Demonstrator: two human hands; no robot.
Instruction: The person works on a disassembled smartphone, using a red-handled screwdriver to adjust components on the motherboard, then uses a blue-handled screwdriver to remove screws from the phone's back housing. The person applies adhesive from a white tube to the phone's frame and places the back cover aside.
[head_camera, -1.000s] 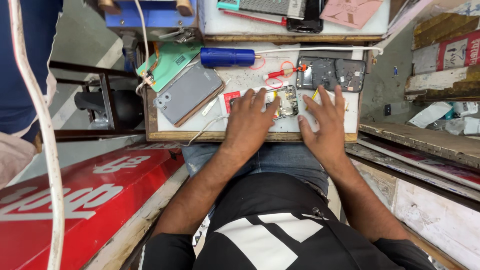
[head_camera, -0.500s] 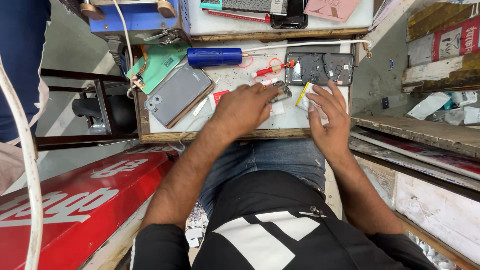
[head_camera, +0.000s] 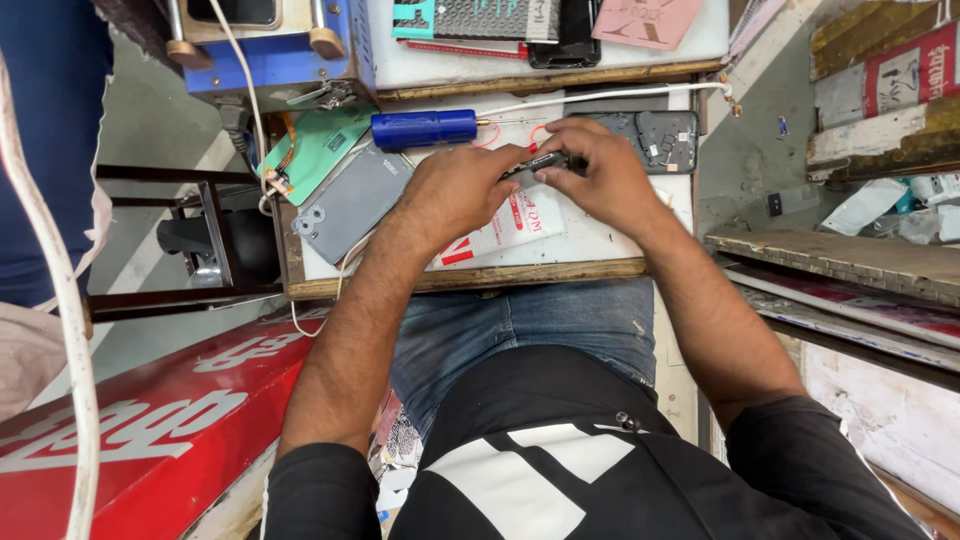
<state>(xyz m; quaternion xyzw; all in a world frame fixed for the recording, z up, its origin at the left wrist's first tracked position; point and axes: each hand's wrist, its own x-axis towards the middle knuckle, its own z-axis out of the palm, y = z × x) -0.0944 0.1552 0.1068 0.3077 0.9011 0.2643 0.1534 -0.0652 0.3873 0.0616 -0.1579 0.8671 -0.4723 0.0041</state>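
Both hands meet over the small wooden-edged worktable (head_camera: 470, 278). My left hand (head_camera: 455, 190) and my right hand (head_camera: 600, 175) pinch a small dark part (head_camera: 538, 165) between their fingertips, above a white sheet with red print (head_camera: 510, 228). An opened phone body (head_camera: 665, 138) lies just behind my right hand. A blue cylindrical tool (head_camera: 425, 129) with a white cable lies behind my left hand. A grey phone back cover (head_camera: 350, 205) and a green back cover (head_camera: 318, 148) lie to the left.
A blue machine (head_camera: 275, 50) stands at the back left beside a shelf with phone parts (head_camera: 520, 25). A red signboard (head_camera: 130, 420) lies lower left, a dark metal stand (head_camera: 210, 240) at the left. Wooden planks and boxes (head_camera: 850, 250) fill the right.
Both hands lifted off the table surface and came together, now holding the small dark part between them. The view shifted closer to the table.
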